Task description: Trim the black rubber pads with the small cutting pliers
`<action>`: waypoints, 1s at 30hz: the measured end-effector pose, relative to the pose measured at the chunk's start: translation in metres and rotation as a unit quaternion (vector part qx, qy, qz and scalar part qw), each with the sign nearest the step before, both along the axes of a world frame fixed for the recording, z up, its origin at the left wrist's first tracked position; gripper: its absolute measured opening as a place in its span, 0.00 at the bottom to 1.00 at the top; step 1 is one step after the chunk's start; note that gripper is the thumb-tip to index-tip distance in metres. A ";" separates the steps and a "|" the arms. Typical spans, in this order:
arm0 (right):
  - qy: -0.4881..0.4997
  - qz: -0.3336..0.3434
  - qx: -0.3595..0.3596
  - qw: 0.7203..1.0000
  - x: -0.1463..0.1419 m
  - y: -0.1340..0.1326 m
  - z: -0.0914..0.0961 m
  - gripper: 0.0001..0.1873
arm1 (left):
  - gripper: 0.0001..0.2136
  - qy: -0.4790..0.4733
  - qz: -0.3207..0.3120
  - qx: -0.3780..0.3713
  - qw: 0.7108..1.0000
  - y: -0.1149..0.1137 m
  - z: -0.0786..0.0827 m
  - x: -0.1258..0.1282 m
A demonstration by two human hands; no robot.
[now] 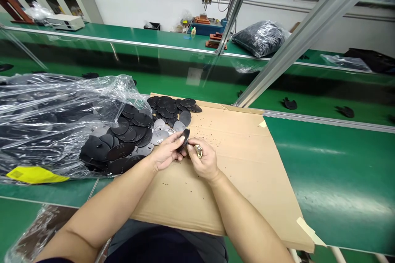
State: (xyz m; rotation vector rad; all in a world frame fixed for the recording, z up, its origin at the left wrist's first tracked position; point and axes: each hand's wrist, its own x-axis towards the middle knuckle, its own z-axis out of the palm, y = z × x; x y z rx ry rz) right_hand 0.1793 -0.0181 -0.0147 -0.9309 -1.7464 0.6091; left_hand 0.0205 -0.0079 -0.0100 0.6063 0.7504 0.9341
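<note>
Above the cardboard sheet, my left hand grips a black plastic disc by its edge, tilted up between thumb and fingers. Close on its right, my right hand is closed around a small tool with a brass-coloured metal end. The tool's working tip is hidden by the fingers, at or very near the disc's edge. Loose black discs spill from a clear plastic bag left of my hands. A second pile of discs lies just beyond them.
Tiny black scraps dot the cardboard, which is taped to the green bench. Behind it runs a green conveyor with black parts on it. A slanted metal post rises at the back right. A yellow label lies on the bag.
</note>
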 end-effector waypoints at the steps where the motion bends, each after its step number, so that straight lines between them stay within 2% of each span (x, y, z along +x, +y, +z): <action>1: -0.008 0.000 0.014 1.000 0.000 0.000 0.000 0.08 | 0.21 -0.001 -0.010 0.000 1.000 0.000 0.000 0.000; 9: -0.085 -0.008 0.092 0.992 0.002 0.000 0.004 0.09 | 0.20 -0.025 -0.019 -0.023 0.999 -0.002 -0.005 0.001; 12: -0.090 0.000 0.086 0.992 0.000 0.000 0.004 0.10 | 0.20 -0.026 -0.008 -0.032 0.999 -0.001 -0.004 0.001; 14: -0.056 -0.006 0.065 0.996 -0.002 -0.001 0.002 0.09 | 0.21 -0.031 0.025 -0.035 0.999 0.000 -0.001 0.001; 18: 0.064 -0.049 -0.015 0.997 -0.002 0.004 -0.004 0.09 | 0.22 -0.016 0.153 -0.013 0.988 0.008 0.010 0.003; 20: 0.127 -0.072 -0.070 0.987 0.001 0.010 -0.008 0.11 | 0.23 0.030 0.209 0.021 0.977 0.020 0.015 0.004; 22: 0.169 -0.094 -0.103 0.976 0.005 0.017 -0.010 0.12 | 0.23 0.104 0.253 0.080 0.959 0.042 0.021 0.001; 24: 0.187 -0.112 -0.112 0.969 0.008 0.024 -0.013 0.12 | 0.21 0.212 0.282 0.157 0.922 0.073 0.026 -0.005; 25: 0.192 -0.117 -0.113 0.968 0.009 0.027 -0.014 0.13 | 0.19 0.282 0.291 0.196 0.893 0.092 0.030 -0.010; 26: 0.194 -0.119 -0.114 0.967 0.009 0.030 -0.015 0.13 | 0.18 0.361 0.299 0.231 0.853 0.111 0.034 -0.015; 28: 0.193 -0.118 -0.113 0.968 0.008 0.033 -0.016 0.12 | 0.16 0.512 0.306 0.294 0.747 0.148 0.043 -0.026; 29: 0.190 -0.117 -0.110 0.969 0.007 0.034 -0.016 0.12 | 0.17 0.567 0.302 0.318 0.697 0.164 0.047 -0.030; 30: 0.187 -0.115 -0.107 0.970 0.006 0.034 -0.016 0.12 | 0.18 0.606 0.290 0.339 0.659 0.179 0.051 -0.033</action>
